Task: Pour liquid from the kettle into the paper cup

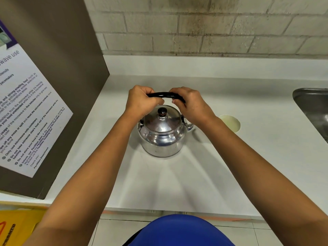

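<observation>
On the tabletop (213,166), the kettle (162,132) is held by its black handle (165,95) with both hands, left hand (142,102) and right hand (190,103), each grip closed tight, likely for lifting. Just beside its spout, the paper cup (230,123) is kept ready.

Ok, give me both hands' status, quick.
Left hand: closed on the kettle handle.
Right hand: closed on the same handle.

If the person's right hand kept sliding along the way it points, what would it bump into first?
The right hand points left along the black curved handle of the shiny metal kettle. It would most likely meet the left hand, gripping that handle's other end.
</observation>
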Tool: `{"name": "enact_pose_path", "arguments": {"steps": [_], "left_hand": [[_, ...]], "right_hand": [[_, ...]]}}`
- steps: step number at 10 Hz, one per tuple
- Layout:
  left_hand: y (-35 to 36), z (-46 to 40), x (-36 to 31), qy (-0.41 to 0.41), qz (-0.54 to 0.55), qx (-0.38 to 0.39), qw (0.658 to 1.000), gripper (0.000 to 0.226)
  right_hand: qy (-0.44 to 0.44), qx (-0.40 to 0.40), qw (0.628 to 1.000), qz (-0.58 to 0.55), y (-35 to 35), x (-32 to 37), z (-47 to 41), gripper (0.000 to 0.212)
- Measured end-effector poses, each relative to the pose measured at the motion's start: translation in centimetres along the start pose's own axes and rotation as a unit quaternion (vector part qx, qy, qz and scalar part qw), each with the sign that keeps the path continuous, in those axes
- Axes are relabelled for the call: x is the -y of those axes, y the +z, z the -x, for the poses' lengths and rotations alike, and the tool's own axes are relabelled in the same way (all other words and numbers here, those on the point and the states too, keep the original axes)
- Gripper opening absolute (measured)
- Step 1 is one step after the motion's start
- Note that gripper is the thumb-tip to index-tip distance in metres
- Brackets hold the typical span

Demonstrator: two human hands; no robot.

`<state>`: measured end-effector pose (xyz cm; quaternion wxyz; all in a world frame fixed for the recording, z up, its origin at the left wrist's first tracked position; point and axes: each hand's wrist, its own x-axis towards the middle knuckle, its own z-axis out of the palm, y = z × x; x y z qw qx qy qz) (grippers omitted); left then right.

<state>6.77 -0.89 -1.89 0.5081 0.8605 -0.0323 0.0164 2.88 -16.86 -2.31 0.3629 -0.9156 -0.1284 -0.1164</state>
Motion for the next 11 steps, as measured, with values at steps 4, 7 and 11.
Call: {"name": "enact_pose_path", "arguments": {"steps": [4, 7, 11], "left_hand": [[0.2, 0.0, 0.6, 0.003, -0.015, 0.0, 1.0, 0.027], [0.1, 0.3, 1.1, 0.039, -0.019, 0.0, 0.999, 0.022], [-1.5, 1.4, -0.4, 0.16, -0.104, 0.083, 0.978, 0.046]], "right_hand": [[0.006, 0.0, 1.0, 0.014, 0.6, -0.3, -0.2, 0.027], [0.013, -0.021, 1.0, 0.002, 1.1, -0.3, 0.3, 0.029], [0.043, 0.013, 0.999, 0.005, -0.5, 0.9, 1.2, 0.058]]}}
